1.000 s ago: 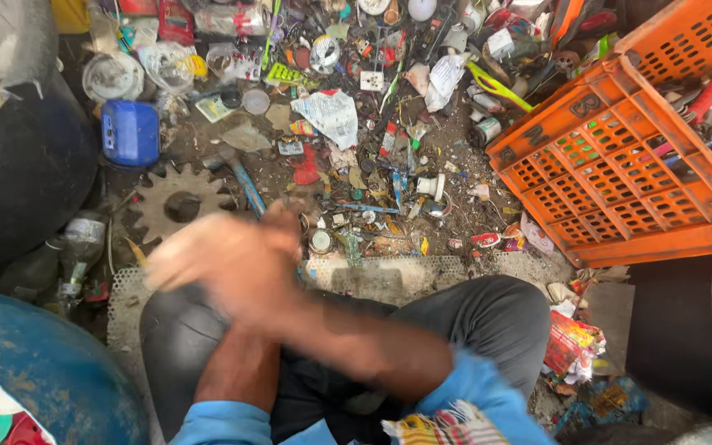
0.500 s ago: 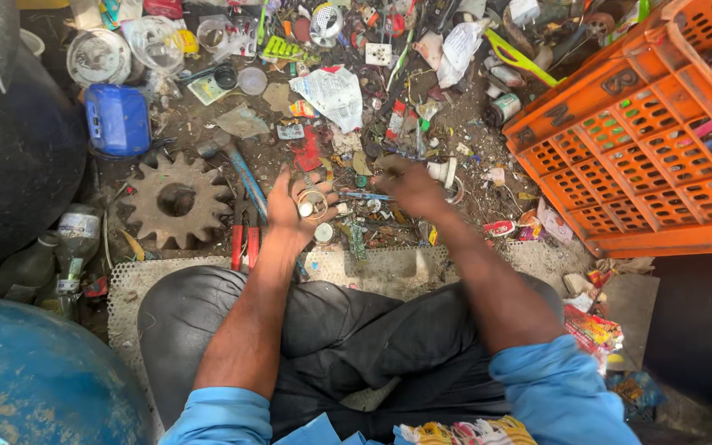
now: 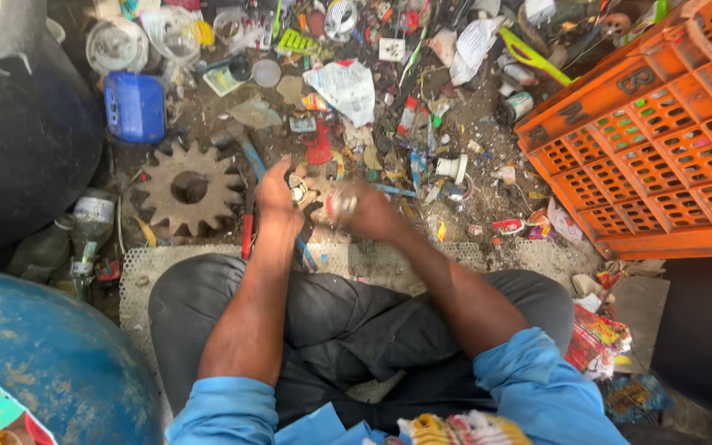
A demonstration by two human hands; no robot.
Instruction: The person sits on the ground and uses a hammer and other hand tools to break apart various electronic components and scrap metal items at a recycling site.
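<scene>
I sit on the ground with both arms stretched forward over a litter of small parts. My left hand (image 3: 278, 196) rests low on the ground beside a small round ring-shaped metal part (image 3: 297, 191), fingers close to it. My right hand (image 3: 364, 210) is blurred by motion and closed around a small pale metallic piece (image 3: 341, 200). A red-handled tool (image 3: 247, 235) lies just under my left wrist. A large rusty gear (image 3: 189, 189) sits to the left of my left hand.
An orange plastic crate (image 3: 648, 140) stands at the right. A blue canister (image 3: 134, 107) and a dark tyre (image 3: 18, 148) are at the left, a blue drum (image 3: 43, 363) at the near left. Scraps, wrappers and small parts cover the ground ahead.
A second ago both hands were clasped together near my lap. They then reached out to the ground; now the right hand has drawn back left with a small piece in it.
</scene>
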